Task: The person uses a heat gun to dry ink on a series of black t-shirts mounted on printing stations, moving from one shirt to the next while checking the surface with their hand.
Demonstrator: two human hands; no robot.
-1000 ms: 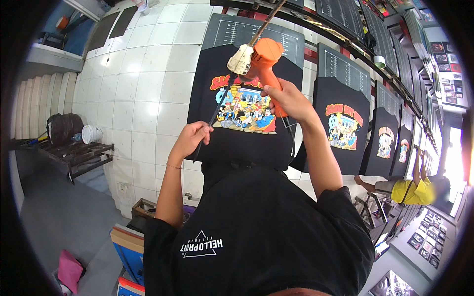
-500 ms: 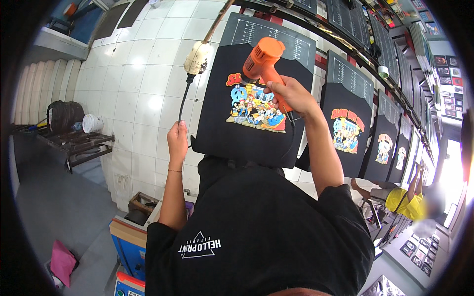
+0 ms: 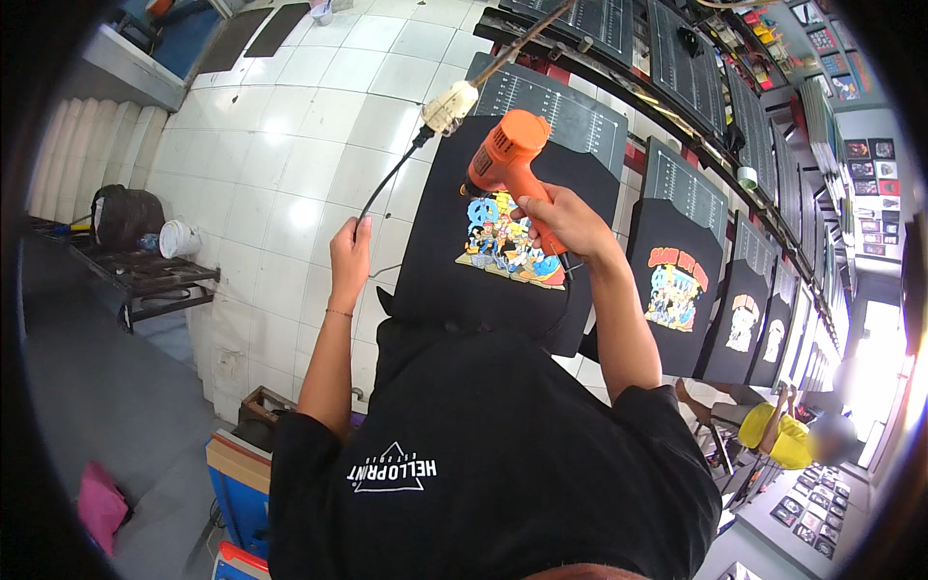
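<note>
The right hand's [image 3: 570, 227] fingers are wrapped around the handle of an orange heat gun [image 3: 515, 145], the thumb lying along its near side. The gun's body rises from this grip toward eleven o'clock, and its dark nozzle points toward about seven or eight o'clock, over the upper left of a colourful print [image 3: 512, 246]; the gap beneath cannot be judged. The left hand's [image 3: 350, 253] fingers are curled tightly around a black cord [image 3: 390, 179], which runs toward one o'clock to a cream connector [image 3: 449, 108]. The print lies on a black shirt [image 3: 449, 290], spread over a grey marked board [image 3: 561, 106] that shows at twelve o'clock from the right hand. At four o'clock lies a second printed black shirt [image 3: 681, 343]. A white bucket [image 3: 180, 239] stands at nine o'clock from the left hand.
</note>
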